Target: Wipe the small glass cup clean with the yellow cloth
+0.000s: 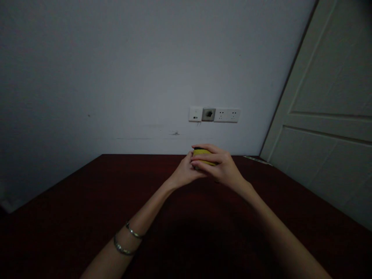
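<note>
A small yellow object with a black top edge (200,151) is held between both hands above the far part of the dark red table. My right hand (217,161) wraps its fingers across the near and upper sides of it. From the left and below, my left hand (187,169) closes against it, its fingers mostly hidden behind the object and the right hand. Most of the object is covered, so its kind does not show. Two metal bangles (124,244) circle my left forearm.
The dark red tabletop (101,193) runs back to a pale wall (130,77). Wall sockets and switch plates (214,114) sit above its far edge. A pale panelled door (325,116) stands at the right. A thin flat strip (257,159) lies at the far right corner.
</note>
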The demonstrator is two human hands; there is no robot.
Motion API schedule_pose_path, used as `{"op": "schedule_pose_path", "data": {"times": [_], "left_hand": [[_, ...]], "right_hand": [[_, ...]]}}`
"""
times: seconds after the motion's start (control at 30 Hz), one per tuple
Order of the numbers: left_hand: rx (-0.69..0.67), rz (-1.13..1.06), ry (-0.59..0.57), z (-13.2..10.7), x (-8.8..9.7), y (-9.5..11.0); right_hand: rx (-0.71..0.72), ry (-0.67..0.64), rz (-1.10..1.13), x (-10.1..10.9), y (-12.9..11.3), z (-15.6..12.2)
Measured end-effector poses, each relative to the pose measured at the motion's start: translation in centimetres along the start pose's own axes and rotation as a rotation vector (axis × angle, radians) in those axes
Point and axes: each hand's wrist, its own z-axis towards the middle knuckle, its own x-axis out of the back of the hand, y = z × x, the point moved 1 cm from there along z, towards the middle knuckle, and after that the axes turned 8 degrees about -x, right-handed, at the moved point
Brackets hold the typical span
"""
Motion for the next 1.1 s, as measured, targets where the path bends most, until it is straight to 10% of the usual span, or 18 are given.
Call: {"op": "schedule_pose_path", "data": {"times": [0.43, 0.73, 1.1], "left_hand": [[-0.017, -0.015, 0.004, -0.2, 0.1, 1.0], [-0.039, -0.119, 0.110, 0.1, 0.0, 0.4], [0.048, -0.172, 0.111, 0.0, 0.5, -0.1]], "right_hand": [[-0.307, 0.243, 0.359, -0.3, 1.1, 0.4], [-0.092, 0.247, 0.290, -1.0, 0.2, -0.2], [-0.460, 0.379, 0.478, -1.7, 1.8, 0.4]]}}
